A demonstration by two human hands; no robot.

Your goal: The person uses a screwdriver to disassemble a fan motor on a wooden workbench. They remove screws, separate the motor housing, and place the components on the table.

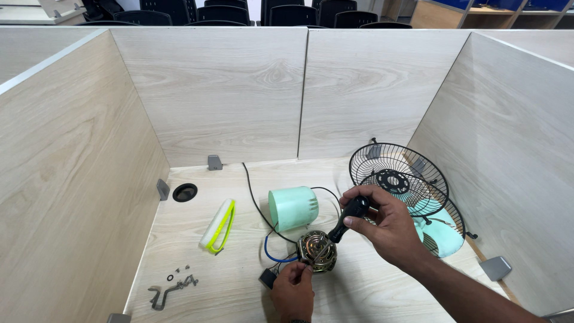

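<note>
At desk centre, motor point(317, 250) sits bare, windings exposed. Left hand point(292, 291) pinches its near edge; right hand point(382, 222) grips a black screwdriver point(349, 218), tip down on motor top. Mint housing point(292, 207) just behind, blue wire point(274, 256) to its left. Fan grille point(406, 182) right, yellow-green tool point(218, 226) left, screws point(177, 274) further left.

Bare desk point(239, 287) left; fan guards point(406, 185) crowd the right.

Two bare hands, left point(292, 292) and right point(385, 222); forearms uncovered, no sleeves, rings or gloves seen.
</note>
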